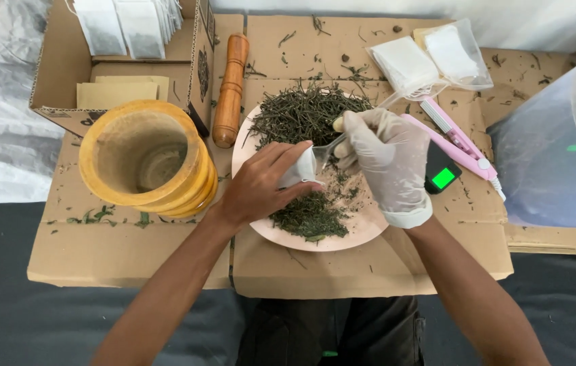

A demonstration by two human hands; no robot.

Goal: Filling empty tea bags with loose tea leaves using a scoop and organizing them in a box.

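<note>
Small white sachet point(299, 171) held over a pink plate point(362, 230) of dried leaves point(301, 112), pinched in the bare left hand point(261, 186). The gloved right hand point(386, 156) is closed on a spoon point(325, 150) whose tip meets the sachet. Beside the plate: wooden mortar point(142, 156), pestle point(230, 88), pink sealer point(460, 142), all on cardboard point(132, 261).

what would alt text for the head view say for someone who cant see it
Seen from above, a bare left hand holds a small white sachet over a pink plate of dried green leaves, while the gloved right hand brings a spoon to its mouth. Around the plate on flattened cardboard lie a wooden mortar, pestle and pink sealer.
</note>
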